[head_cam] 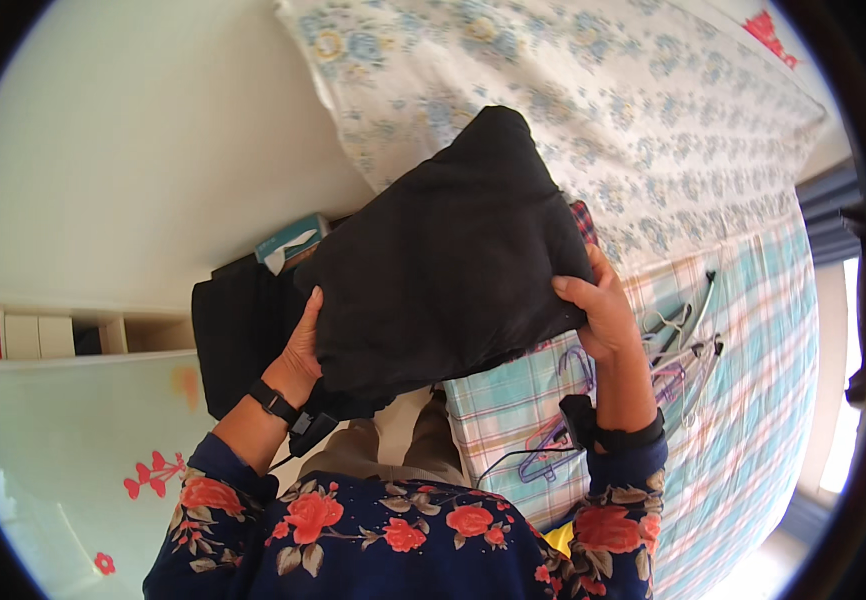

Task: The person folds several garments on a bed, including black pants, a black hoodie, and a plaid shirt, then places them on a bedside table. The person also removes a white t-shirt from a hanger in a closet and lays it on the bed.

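A folded black garment (pixel 440 262) is held up in front of me, its upper corner reaching over the floral cloth. My left hand (pixel 305 337) grips its left edge, the thumb lying on top. At the opposite edge, my right hand (pixel 602 307) pinches the cloth with the thumb above and the fingers mostly hidden beneath. A bit of red plaid fabric (pixel 583 221) shows behind the garment near that hand. More black cloth (pixel 238 337) lies at the left, partly covered by my left wrist. What the garment hides below it cannot be seen.
Several clothes hangers (pixel 684 352) lie on the plaid bedsheet (pixel 755 322) at the right. A floral cloth (pixel 613 112) spreads across the far side. A tissue box (pixel 290 241) stands at the left near the wall, beyond a cabinet with open shelves (pixel 155 334). A cable (pixel 515 454) hangs by my right forearm.
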A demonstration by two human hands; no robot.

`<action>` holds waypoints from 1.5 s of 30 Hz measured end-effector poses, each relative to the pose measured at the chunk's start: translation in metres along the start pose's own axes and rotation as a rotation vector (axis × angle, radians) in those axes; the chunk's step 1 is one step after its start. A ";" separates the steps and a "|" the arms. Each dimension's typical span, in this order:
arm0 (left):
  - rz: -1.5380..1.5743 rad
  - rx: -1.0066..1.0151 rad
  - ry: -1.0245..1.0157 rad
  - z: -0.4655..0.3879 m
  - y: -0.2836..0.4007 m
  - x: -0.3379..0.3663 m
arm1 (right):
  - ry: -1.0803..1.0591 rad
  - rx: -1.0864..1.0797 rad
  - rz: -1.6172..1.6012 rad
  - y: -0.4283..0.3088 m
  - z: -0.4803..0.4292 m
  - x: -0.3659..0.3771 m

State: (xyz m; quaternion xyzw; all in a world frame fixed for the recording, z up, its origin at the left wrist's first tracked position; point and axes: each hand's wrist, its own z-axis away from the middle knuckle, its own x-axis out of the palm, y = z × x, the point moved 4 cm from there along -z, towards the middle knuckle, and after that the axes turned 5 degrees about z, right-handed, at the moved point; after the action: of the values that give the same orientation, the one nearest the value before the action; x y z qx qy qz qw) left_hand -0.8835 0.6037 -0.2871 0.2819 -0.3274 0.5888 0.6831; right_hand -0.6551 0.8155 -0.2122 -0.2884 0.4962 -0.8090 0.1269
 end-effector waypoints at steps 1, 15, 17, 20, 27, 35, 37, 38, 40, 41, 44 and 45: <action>0.038 0.021 -0.007 0.014 0.006 -0.005 | -0.046 -0.017 0.035 -0.004 0.000 0.015; 0.216 0.627 0.091 0.196 0.030 -0.165 | -0.514 0.215 0.192 0.066 -0.017 0.254; 0.269 0.699 0.094 0.221 0.032 -0.186 | -0.606 0.239 0.231 0.085 -0.023 0.294; 0.328 0.813 0.066 0.249 0.037 -0.211 | -0.778 0.085 0.378 0.112 -0.047 0.347; 0.384 0.620 0.766 0.214 0.049 -0.294 | -0.678 0.155 0.958 0.249 -0.119 0.402; 0.257 0.509 0.690 0.202 0.082 -0.309 | -0.710 -0.109 1.161 0.304 -0.094 0.406; 0.147 0.521 0.825 0.218 0.082 -0.304 | -0.698 -0.117 1.181 0.302 -0.090 0.402; 0.103 0.543 0.906 0.226 0.085 -0.302 | -0.702 -0.132 1.185 0.303 -0.087 0.401; -0.236 0.890 1.080 0.253 0.108 -0.291 | -0.624 -0.165 1.145 0.308 -0.080 0.398; -0.386 1.036 1.168 0.266 0.120 -0.284 | -0.584 -0.182 1.122 0.310 -0.077 0.396; -1.322 1.071 1.056 0.275 0.166 -0.252 | -0.399 -0.206 1.079 0.315 -0.067 0.390; -1.117 1.012 0.885 0.268 0.176 -0.251 | -0.326 -0.100 1.047 0.318 -0.065 0.387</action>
State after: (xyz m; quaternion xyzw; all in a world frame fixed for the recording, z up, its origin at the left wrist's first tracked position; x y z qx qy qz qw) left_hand -1.1117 0.2673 -0.3148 0.4161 0.4546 0.2981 0.7289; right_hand -1.0297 0.5220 -0.3810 -0.1303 0.5852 -0.5580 0.5737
